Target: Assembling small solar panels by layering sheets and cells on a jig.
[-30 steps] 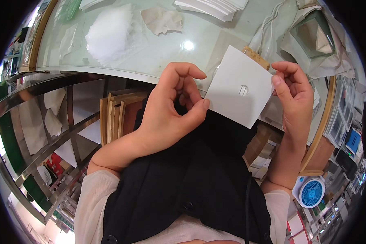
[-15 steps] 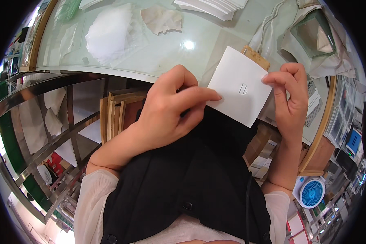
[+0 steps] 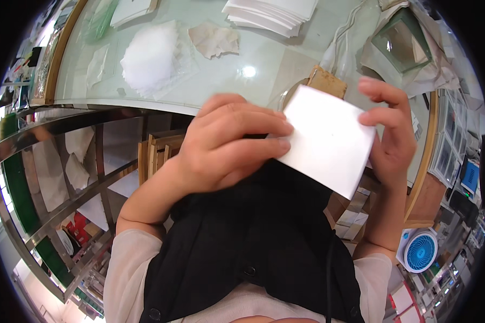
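A thin, square white card [image 3: 328,141] is held up between my two hands, tilted, above the near edge of the table. My left hand [image 3: 234,141] has its fingers and thumb closed on the card's left edge. At the opposite edge, my right hand [image 3: 390,132] pinches the upper right corner; its index finger is raised and off the card. The card's face looks bright and plain, with one tiny dark speck near its middle. Just behind it, partly covered, is a light wooden block [image 3: 328,82].
On the glass-topped table [image 3: 210,81] lie a stack of white sheets [image 3: 272,16], a pile of thin translucent sheets [image 3: 151,58] and a torn paper piece [image 3: 214,40]. A glass box [image 3: 401,40] stands in paper at right, near white cables [image 3: 342,37]. A metal rack [image 3: 99,140] is at left.
The card has moved down and right, and its face with the small round lined mark no longer shows. My left hand's fingers have closed onto its edge; my right index finger has lifted.
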Demonstrator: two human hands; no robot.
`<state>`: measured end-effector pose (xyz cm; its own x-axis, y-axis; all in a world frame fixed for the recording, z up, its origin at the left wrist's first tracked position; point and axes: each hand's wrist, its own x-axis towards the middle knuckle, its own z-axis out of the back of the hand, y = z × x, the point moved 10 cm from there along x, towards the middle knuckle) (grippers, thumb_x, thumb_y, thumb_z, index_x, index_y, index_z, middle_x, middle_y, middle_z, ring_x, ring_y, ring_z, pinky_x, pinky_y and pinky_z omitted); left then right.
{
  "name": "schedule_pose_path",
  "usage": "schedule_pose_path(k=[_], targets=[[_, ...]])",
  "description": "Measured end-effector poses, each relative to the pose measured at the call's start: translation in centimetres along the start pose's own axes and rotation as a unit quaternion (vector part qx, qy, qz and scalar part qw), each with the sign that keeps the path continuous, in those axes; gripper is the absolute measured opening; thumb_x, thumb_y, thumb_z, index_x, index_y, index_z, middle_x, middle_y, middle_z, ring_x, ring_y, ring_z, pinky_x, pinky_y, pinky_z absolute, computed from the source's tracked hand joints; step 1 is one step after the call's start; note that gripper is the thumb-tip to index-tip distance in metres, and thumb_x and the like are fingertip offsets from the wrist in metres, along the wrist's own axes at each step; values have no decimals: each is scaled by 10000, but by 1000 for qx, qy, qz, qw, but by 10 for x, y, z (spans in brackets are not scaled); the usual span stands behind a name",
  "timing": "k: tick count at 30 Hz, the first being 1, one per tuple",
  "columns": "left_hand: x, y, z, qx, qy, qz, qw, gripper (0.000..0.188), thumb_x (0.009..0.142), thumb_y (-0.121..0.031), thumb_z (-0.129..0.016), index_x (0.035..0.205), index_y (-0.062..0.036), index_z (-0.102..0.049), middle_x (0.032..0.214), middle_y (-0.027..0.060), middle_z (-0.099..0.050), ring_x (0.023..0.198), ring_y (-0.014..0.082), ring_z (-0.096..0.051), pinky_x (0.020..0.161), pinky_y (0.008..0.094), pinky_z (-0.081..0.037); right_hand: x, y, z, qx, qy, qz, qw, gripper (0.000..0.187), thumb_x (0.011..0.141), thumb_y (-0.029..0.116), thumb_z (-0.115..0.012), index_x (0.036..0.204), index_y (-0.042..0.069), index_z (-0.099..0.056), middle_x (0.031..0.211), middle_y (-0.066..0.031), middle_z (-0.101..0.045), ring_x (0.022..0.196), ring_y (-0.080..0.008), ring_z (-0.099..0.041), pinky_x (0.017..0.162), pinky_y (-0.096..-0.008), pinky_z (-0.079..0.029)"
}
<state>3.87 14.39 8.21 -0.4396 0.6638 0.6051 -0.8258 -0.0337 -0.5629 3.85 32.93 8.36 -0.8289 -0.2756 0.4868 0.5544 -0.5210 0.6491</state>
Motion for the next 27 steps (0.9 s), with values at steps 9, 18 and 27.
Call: schedule_pose_path(k=[9,18,27], targets=[[-40,37,-42,-534,-73,403,740,472,875,58,-575,1310,10,-400,1160,80,-578,1062,124,-572,940,259,-454,-46,-41,-26,437,-47,-397,806,291,876,157,-577,1098,-29,-549,975,-58,-631,895,-106,-600,812,-244,-462],[-43,35,-42,-553,-78,397,728,488,880,58,-566,1336,10,-398,1159,92,-585,1074,136,-573,941,265,-457,-48,-39,-31,441,-69,-403,799,332,889,162,-611,1158,-25,-560,971,-40,-652,848,-91,-595,754,-245,-462],[-45,36,-43,-531,-80,385,750,459,905,57,-541,1340,8,-401,1151,95,-585,1058,133,-573,921,261,-467,-47,-41,-30,446,-67,-394,801,279,974,208,-510,1125,-17,-576,954,-44,-658,853,-98,-615,798,-254,-471]])
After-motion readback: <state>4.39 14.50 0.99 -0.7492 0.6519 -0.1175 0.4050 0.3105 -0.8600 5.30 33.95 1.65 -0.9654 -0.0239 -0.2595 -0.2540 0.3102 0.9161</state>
